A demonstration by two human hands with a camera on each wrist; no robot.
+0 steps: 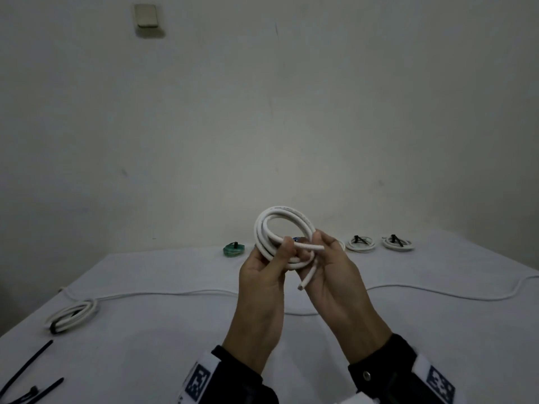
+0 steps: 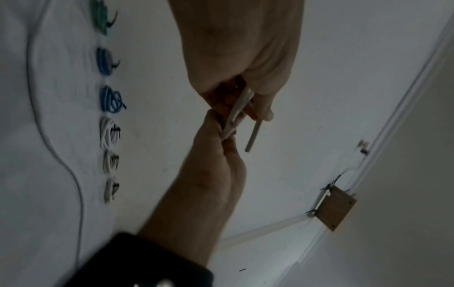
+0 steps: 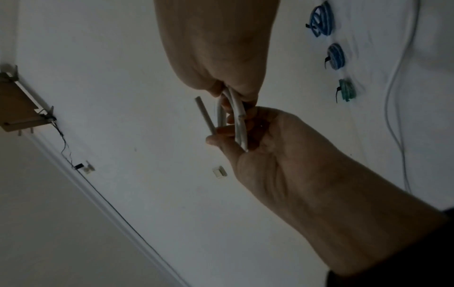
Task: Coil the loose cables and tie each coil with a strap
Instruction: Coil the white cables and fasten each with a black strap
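A thick white cable is wound into a small coil (image 1: 264,228) held up in front of the wall, above the table. My left hand (image 1: 284,253) grips the coil's lower edge with the thumb on top. My right hand (image 1: 320,246) pinches the same bundle from the right. One cut cable end (image 1: 306,279) hangs down between the palms, and another pokes out to the right. In the left wrist view my left hand (image 2: 240,58) and right hand (image 2: 216,165) meet on the strands (image 2: 233,116). The right wrist view shows my right hand (image 3: 216,48) and left hand (image 3: 270,155) on them too.
Tied coils lie along the table's far edge: a green coil (image 1: 233,248), two white coils (image 1: 360,244) and blue coils (image 2: 105,62). A long loose white cable (image 1: 175,293) crosses the table to a strapped bundle (image 1: 71,314). Black straps (image 1: 32,357) lie front left.
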